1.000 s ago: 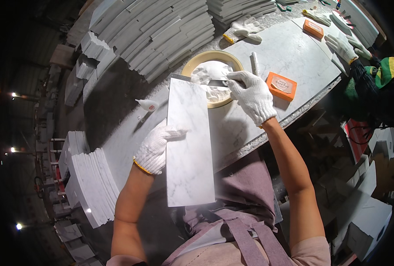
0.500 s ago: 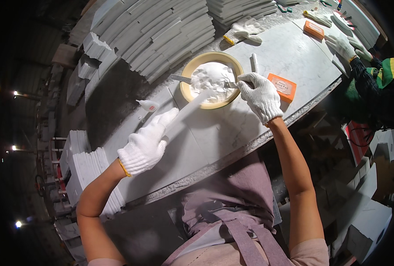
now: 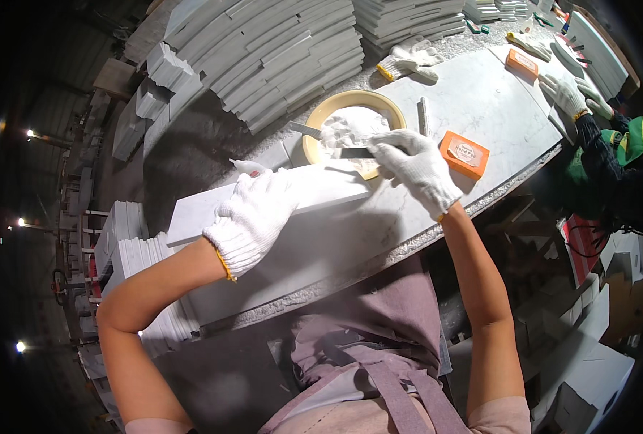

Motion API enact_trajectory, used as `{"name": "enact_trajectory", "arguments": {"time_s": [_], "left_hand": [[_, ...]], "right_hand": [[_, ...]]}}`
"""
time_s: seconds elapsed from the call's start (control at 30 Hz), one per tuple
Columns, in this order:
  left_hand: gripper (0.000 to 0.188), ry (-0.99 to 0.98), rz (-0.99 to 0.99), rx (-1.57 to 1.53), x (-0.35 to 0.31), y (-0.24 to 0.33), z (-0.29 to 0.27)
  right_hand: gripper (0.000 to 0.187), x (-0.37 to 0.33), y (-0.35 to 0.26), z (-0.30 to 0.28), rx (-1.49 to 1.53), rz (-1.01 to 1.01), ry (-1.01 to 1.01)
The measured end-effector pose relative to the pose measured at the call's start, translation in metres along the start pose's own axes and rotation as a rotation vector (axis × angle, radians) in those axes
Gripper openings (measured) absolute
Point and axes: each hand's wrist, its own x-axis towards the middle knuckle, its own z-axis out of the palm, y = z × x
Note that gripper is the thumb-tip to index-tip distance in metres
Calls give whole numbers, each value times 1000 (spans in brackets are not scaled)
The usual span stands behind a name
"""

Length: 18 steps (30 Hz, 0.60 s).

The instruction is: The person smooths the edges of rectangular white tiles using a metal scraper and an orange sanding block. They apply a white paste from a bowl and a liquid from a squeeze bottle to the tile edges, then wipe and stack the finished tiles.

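My left hand (image 3: 255, 217), in a white knit glove, grips a long white marble strip (image 3: 330, 184) tilted above the table, its broad face showing. The strip's right end covers the near edge of a yellow bowl (image 3: 350, 97) that holds white paste or powder (image 3: 349, 124). My gloved right hand (image 3: 419, 170) is closed around a putty knife, whose dark flat blade (image 3: 356, 152) points left above the bowl and the strip's far edge. A second flat blade (image 3: 305, 129) leans on the bowl's left rim. A small white squeeze bottle (image 3: 246, 168) is partly hidden behind my left hand.
An orange block-shaped pad (image 3: 464, 154) and a narrow strip (image 3: 423, 116) lie right of the bowl. Stacked stone strips (image 3: 263, 58) and spare gloves (image 3: 410, 59) lie beyond. At far right, another person's gloved hands (image 3: 563, 94) rest near another orange pad (image 3: 521, 64).
The marble strip, blurred and narrow before, has turned to show its broad face, and my left hand has rotated with it. The knife has moved from the paste toward the strip.
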Motion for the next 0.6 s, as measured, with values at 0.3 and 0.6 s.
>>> {"name": "enact_trajectory", "arguments": {"time_s": [0.3, 0.6], "left_hand": [[51, -13, -13, 66, 9, -2, -2], [35, 129, 27, 227, 15, -8, -8]], "right_hand": [[21, 8, 22, -8, -482, -349, 241], [23, 12, 26, -15, -285, -115, 201]]}}
